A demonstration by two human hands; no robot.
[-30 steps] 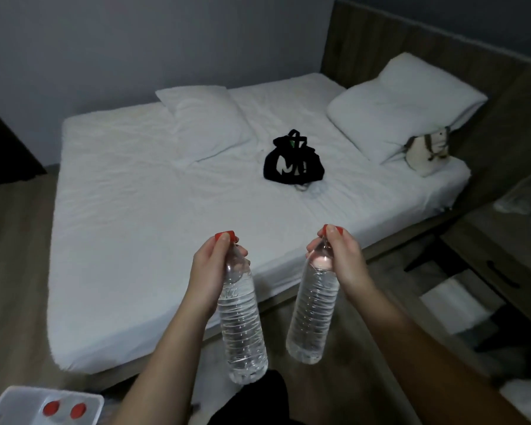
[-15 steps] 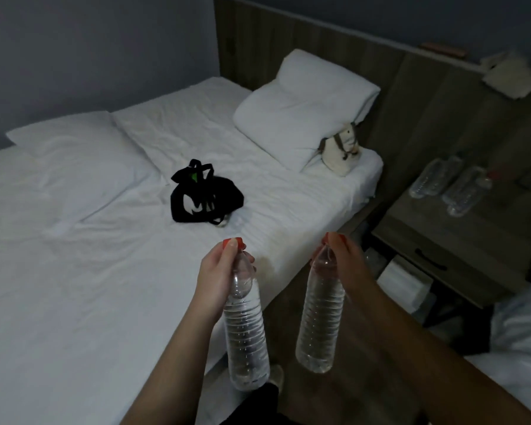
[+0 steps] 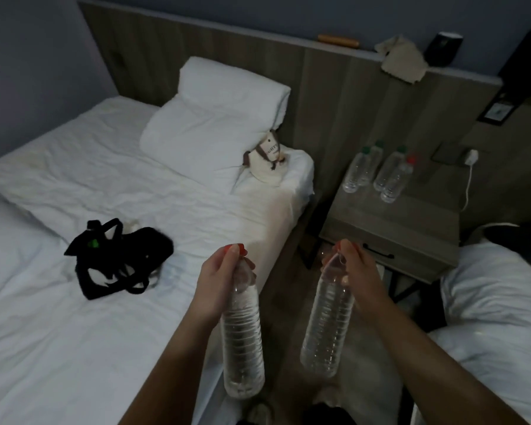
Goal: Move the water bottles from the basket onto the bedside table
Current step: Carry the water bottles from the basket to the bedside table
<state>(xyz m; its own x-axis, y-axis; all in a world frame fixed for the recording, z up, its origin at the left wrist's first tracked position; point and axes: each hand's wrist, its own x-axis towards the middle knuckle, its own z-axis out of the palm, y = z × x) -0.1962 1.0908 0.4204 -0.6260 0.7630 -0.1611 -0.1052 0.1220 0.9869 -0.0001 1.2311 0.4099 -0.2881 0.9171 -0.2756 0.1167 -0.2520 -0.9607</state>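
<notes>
My left hand (image 3: 219, 279) grips the neck of a clear water bottle (image 3: 242, 338) with a red cap, and the bottle hangs upright over the bed's edge. A second clear bottle (image 3: 327, 320) with a red cap hangs from my right hand (image 3: 354, 266), which holds it by the neck over the floor. The wooden bedside table (image 3: 411, 228) stands ahead on the right, beyond both hands. On its top stand several clear bottles (image 3: 377, 171), most with green caps and one with a red cap. The basket is out of view.
A white bed (image 3: 59, 332) fills the left, with pillows, a black bag (image 3: 117, 259) and a small cream pouch (image 3: 269, 162). Another white bed (image 3: 500, 305) lies at the right. A narrow floor gap leads to the table. A charger cable (image 3: 469, 179) hangs by the headboard wall.
The view has swung right and moved closer to the bedside table, which now shows in full with its bottles. Both hands still hold their bottles by the neck.
</notes>
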